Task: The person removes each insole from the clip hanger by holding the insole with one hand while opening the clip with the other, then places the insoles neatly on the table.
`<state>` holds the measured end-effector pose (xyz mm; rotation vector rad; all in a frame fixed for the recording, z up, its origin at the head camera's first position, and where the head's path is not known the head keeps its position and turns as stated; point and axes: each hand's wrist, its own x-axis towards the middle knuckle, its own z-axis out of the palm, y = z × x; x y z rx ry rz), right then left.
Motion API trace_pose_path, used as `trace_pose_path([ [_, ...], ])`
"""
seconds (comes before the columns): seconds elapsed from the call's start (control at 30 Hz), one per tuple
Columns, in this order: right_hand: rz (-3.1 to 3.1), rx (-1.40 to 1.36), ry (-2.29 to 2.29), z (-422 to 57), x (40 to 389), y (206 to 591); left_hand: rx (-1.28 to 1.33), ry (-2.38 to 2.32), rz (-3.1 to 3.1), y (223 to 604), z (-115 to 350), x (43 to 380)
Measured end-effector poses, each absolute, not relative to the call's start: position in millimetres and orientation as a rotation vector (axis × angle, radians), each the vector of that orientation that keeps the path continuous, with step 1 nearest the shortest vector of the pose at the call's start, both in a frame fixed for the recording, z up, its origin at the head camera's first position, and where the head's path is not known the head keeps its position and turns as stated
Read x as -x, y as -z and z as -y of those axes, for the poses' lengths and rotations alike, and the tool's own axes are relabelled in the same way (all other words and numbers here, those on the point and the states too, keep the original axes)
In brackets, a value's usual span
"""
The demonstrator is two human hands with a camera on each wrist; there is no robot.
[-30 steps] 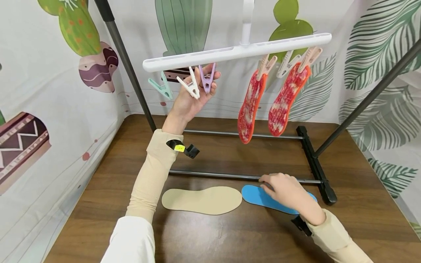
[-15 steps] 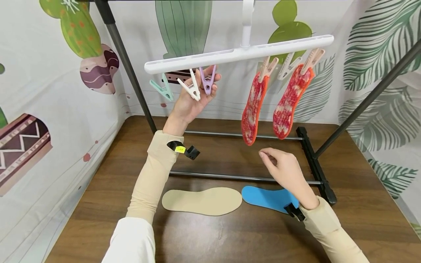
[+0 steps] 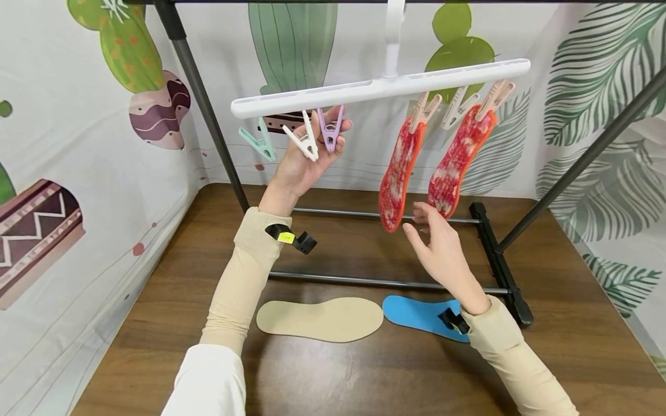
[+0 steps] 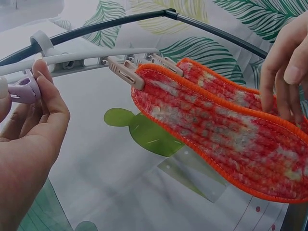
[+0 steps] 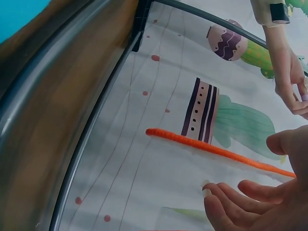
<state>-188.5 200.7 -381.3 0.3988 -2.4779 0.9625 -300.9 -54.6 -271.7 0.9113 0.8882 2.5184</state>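
My left hand is raised under the white hanger bar, pinching a purple clothespin between thumb and fingers, as the left wrist view shows. Beside it hang a white clothespin and a mint green one. Two red fuzzy insoles with orange edges, the left one and the right one, hang from pale pink clothespins. My right hand is at their lower ends, fingers spread and slightly bent, holding nothing. Whether a fingertip touches the right insole I cannot tell.
On the brown table lie a beige insole and a blue insole, end to end. A dark metal rack stands behind them, its lower bars crossing the table. A spare white clothespin hangs between the red insoles.
My right hand has risen from over the blue insole to the lower ends of the hanging red insoles, its fingers spreading apart. The left hand stays at the purple clothespin. The red insoles sway slightly.
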Motion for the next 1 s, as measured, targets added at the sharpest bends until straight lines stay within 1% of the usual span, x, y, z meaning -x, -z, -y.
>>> trace_pose_path([
  [0.7,2.495,-0.407,-1.046,-195.0,217.8,360.8,-0.914,-2.538,-0.911,272.1,53.5,300.8],
  [1.0,2.415,-0.433,-1.208,-185.9,237.6,342.9,-0.894,-2.554,-0.903,273.6,52.7,300.6],
])
